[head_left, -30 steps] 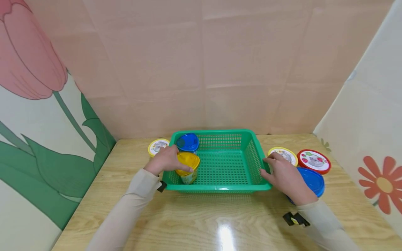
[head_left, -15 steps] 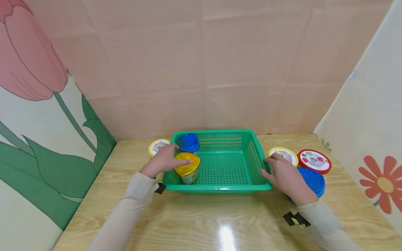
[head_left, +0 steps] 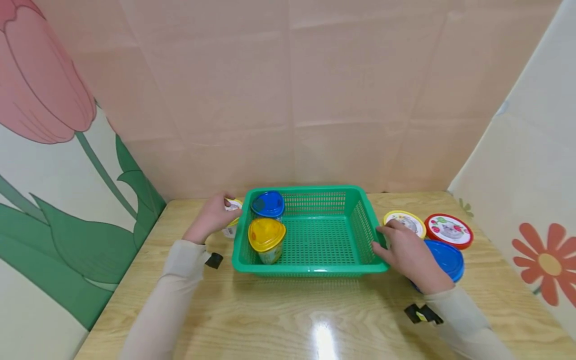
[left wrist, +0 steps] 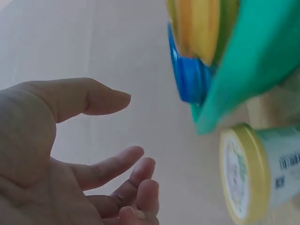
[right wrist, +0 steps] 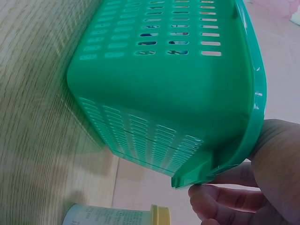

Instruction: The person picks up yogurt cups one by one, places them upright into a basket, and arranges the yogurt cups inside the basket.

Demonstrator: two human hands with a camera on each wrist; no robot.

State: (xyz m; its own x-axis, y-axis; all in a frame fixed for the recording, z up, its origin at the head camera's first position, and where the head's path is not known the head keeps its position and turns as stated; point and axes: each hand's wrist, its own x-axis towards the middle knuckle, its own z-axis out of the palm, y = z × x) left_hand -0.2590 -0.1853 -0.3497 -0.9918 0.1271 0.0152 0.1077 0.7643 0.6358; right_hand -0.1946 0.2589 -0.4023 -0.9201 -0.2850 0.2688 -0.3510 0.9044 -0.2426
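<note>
A green plastic basket (head_left: 310, 270) stands on the table. Inside its left end sit a yellow-lidded container (head_left: 267, 234) and, behind it, a blue-lidded one (head_left: 268, 205). My left hand (head_left: 210, 219) hovers just left of the basket, over a tub with a yellow-rimmed white lid (head_left: 231, 231) that it partly covers. In the left wrist view the thumb and fingers are spread apart, holding nothing, and that tub (left wrist: 248, 173) is clear of them. My right hand (head_left: 407, 255) grips the basket's right rim; in the right wrist view several fingers (right wrist: 229, 199) lie under the rim.
Right of the basket stand another yellow-rimmed tub (head_left: 407, 222), a red-rimmed tub (head_left: 450, 231) and a blue-lidded container (head_left: 447, 257), partly hidden by the right hand. A papered wall (head_left: 288, 100) rises behind the wooden table (head_left: 270, 320).
My left hand has left the yellow-lidded container in the basket and moved left, out over the tub beside it. The right hand stays on the rim.
</note>
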